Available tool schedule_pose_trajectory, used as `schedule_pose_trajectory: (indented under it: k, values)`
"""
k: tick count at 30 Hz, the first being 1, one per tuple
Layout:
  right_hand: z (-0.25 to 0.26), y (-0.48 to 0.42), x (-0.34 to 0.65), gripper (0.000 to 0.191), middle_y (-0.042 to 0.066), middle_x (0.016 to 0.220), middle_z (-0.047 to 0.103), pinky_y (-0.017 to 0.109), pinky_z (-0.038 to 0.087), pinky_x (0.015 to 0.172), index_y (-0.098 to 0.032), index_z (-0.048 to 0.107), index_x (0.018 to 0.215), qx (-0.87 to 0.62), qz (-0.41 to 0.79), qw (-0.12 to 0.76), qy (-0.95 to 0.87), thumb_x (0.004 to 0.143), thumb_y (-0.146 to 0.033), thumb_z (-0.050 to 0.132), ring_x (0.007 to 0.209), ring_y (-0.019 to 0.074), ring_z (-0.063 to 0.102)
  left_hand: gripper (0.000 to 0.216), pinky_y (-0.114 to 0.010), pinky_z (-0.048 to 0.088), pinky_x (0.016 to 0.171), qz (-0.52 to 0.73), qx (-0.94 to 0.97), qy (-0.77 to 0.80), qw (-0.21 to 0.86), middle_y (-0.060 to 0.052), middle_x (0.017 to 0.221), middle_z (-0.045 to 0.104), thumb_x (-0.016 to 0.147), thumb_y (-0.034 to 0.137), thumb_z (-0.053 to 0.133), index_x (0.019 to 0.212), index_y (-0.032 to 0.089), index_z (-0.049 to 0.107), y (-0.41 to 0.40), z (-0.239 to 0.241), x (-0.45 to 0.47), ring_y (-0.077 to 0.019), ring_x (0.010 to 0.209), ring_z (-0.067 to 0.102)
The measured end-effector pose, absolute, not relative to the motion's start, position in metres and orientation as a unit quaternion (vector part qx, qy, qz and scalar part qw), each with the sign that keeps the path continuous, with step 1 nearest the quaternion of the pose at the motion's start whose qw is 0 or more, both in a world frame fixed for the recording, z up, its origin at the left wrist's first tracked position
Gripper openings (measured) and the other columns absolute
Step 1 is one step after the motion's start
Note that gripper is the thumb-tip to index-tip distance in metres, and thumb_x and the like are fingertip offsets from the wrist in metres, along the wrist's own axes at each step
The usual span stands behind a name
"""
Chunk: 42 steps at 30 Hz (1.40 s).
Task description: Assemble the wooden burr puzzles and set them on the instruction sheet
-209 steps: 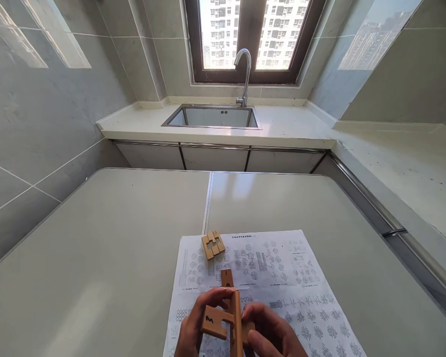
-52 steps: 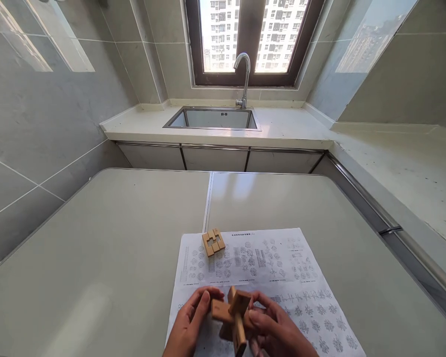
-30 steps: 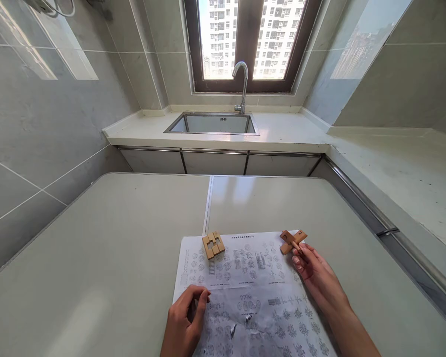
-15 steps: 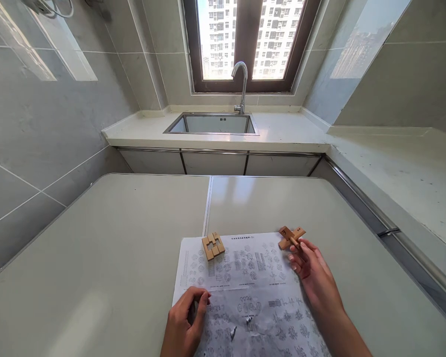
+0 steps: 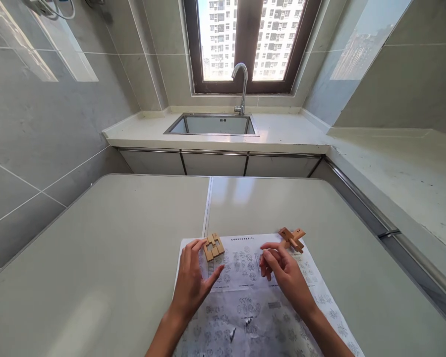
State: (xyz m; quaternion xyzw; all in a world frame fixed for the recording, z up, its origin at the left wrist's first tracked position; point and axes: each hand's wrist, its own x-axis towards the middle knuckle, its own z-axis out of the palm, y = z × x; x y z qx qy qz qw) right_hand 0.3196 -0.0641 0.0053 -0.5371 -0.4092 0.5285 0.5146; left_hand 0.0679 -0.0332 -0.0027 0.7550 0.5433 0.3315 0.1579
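My left hand [image 5: 196, 275] has its thumb and fingers spread, the fingertips close by the left side of a square wooden puzzle [image 5: 214, 247]. Whether they touch it I cannot tell. That puzzle is made of light interlocking pieces with a gap in the middle, and it lies on the top of a printed instruction sheet [image 5: 245, 297]. Over the sheet's right half, my right hand [image 5: 282, 270] hovers with loosely curled fingers and nothing visible in them. Just beyond it, a cross-shaped wooden puzzle [image 5: 292, 239] of darker pieces rests at the sheet's upper right corner.
The pale table [image 5: 96, 258] spreads around the sheet, with a seam [image 5: 207, 203] running away from me. Two small torn spots [image 5: 232, 334] show on the paper. Beyond stand a counter with a sink [image 5: 211, 124] and a faucet [image 5: 241, 89]; another counter [image 5: 405, 173] runs along the right.
My left hand has reached forward and opened beside the square puzzle. My right hand has let go of the cross-shaped puzzle and moved left over the sheet.
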Motion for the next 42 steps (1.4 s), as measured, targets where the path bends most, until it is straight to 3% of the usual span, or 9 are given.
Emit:
schedule_pose_trajectory:
  k: [4, 10, 25, 31, 42]
  values:
    - [-0.002, -0.047, 0.309, 0.042, 0.001, 0.074, 0.064, 0.027, 0.044, 0.057, -0.02, 0.061, 0.102, -0.525, 0.511, 0.472, -0.49, 0.096, -0.061, 0.057, 0.062, 0.0168, 0.059, 0.079, -0.05, 0.043, 0.104, 0.292, 0.784, 0.531, 0.134, -0.013, 0.138, 0.055, 0.082, 0.046, 0.079, 0.146, 0.027, 0.038, -0.006, -0.013, 0.072, -0.0332, 0.123, 0.054]
    - [-0.012, -0.042, 0.302, 0.036, 0.001, 0.073, 0.065, 0.027, 0.044, 0.057, -0.021, 0.061, 0.098, -0.522, 0.469, 0.419, -0.576, 0.101, -0.055, 0.049, 0.059, 0.0162, 0.058, 0.077, -0.047, 0.046, 0.099, 0.275, 0.793, 0.521, 0.156, -0.01, 0.128, 0.062, 0.079, 0.043, 0.083, 0.142, 0.026, 0.042, 0.008, -0.014, 0.07, -0.0308, 0.115, 0.059]
    - [-0.023, -0.042, 0.306, 0.037, 0.001, 0.069, 0.063, 0.026, 0.044, 0.053, -0.019, 0.065, 0.1, -0.519, 0.475, 0.45, -0.55, 0.1, -0.055, 0.053, 0.053, 0.0144, 0.055, 0.07, -0.047, 0.055, 0.098, 0.276, 0.814, 0.457, 0.23, -0.009, 0.127, 0.063, 0.081, 0.036, 0.082, 0.14, 0.028, 0.044, 0.011, -0.014, 0.067, -0.0288, 0.115, 0.064]
    - [-0.026, -0.042, 0.307, 0.036, 0.0, 0.069, 0.062, 0.027, 0.044, 0.055, -0.019, 0.064, 0.1, -0.523, 0.48, 0.45, -0.542, 0.1, -0.054, 0.054, 0.055, 0.0151, 0.054, 0.072, -0.046, 0.055, 0.101, 0.272, 0.832, 0.403, 0.268, -0.009, 0.128, 0.063, 0.076, 0.024, 0.084, 0.138, 0.028, 0.047, 0.006, -0.012, 0.083, -0.0287, 0.12, 0.062]
    - [-0.029, -0.041, 0.314, 0.028, 0.0, 0.07, 0.063, 0.027, 0.043, 0.057, -0.021, 0.065, 0.098, -0.556, 0.402, 0.445, -0.575, 0.101, -0.046, 0.053, 0.06, 0.0164, 0.054, 0.076, -0.046, 0.055, 0.099, 0.249, 0.846, 0.361, 0.304, -0.008, 0.123, 0.065, 0.072, 0.022, 0.088, 0.136, 0.027, 0.047, 0.001, -0.013, 0.1, -0.029, 0.118, 0.06]
